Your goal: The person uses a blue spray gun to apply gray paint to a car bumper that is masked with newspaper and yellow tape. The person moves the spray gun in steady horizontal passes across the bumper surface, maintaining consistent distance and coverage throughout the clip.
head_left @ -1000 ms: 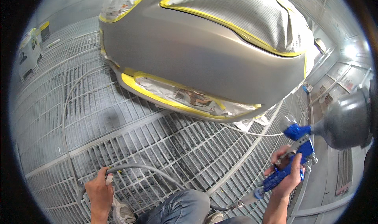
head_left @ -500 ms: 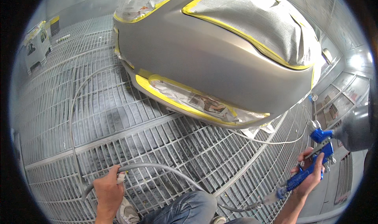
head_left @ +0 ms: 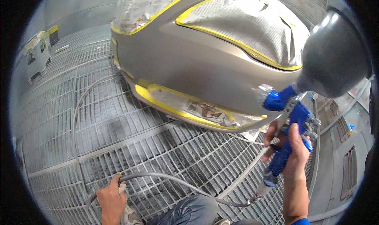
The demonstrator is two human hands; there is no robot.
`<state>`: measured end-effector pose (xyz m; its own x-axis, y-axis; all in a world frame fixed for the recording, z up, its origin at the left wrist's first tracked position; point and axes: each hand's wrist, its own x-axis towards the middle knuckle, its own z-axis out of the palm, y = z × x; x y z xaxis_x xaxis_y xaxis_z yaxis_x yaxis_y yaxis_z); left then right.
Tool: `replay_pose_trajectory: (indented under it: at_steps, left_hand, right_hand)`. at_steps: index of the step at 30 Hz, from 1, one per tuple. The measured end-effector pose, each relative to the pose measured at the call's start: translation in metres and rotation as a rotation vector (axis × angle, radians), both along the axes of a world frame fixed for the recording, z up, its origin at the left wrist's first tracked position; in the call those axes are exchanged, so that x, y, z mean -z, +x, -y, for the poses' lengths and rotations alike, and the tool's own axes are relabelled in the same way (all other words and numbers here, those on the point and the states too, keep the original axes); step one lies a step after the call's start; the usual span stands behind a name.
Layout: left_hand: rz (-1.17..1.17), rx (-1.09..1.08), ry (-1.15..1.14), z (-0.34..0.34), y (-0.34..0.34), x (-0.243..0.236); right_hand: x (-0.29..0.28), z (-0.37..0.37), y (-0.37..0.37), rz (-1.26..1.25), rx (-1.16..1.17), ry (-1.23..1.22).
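Observation:
My left hand [head_left: 111, 199], low at centre-left, is closed around a grey hose [head_left: 166, 176], which curves right to the handle base of a blue spray gun [head_left: 292, 114]. My right hand [head_left: 296, 154] grips that gun by its handle, raised at the right. A large dark-grey cup [head_left: 329, 51] sits on top of the gun and hides the far right end of a silver-grey bumper [head_left: 197, 63]. The bumper's openings are covered with newspaper [head_left: 244, 31] edged in yellow tape [head_left: 152, 96]. The gun's nozzle is in front of the bumper's lower right part.
A metal grating floor [head_left: 102, 142] surrounds the bumper, with a thin pale hose [head_left: 81, 102] across it. A masked white part [head_left: 36, 59] and a dark container [head_left: 54, 35] stand at far left. Booth panels [head_left: 343, 169] run along the right. My bent knee [head_left: 189, 211] is at the bottom.
My right hand has lifted the spray gun, bringing it and its cup up and inward in front of the bumper. My left hand still holds the hose, slightly lower in view.

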<state>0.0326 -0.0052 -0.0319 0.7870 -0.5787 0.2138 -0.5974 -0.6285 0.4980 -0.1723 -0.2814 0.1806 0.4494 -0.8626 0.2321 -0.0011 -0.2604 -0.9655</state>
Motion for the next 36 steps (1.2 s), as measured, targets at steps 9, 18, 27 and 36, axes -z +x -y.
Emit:
replay_pose_trajectory:
  at_steps: [9, 18, 27, 36]
  left_hand:
    - [-0.049, 0.124, -0.053, 0.040, -0.013, -0.007]
    - [-0.035, 0.092, -0.124, 0.029, -0.002, -0.010]
    - [0.076, 0.194, -0.045, 0.004, -0.004, -0.009]
    - [-0.050, 0.126, -0.011, 0.049, -0.029, -0.020]
  right_hand:
    - [-0.054, 0.025, -0.113, 0.029, 0.419, -0.275]
    - [-0.079, 0.019, -0.012, -0.100, -0.135, -0.123]
    - [-0.094, 0.044, -0.008, -0.121, -0.202, -0.194]
    - [-0.020, 0.053, -0.136, 0.082, 0.528, -0.267]
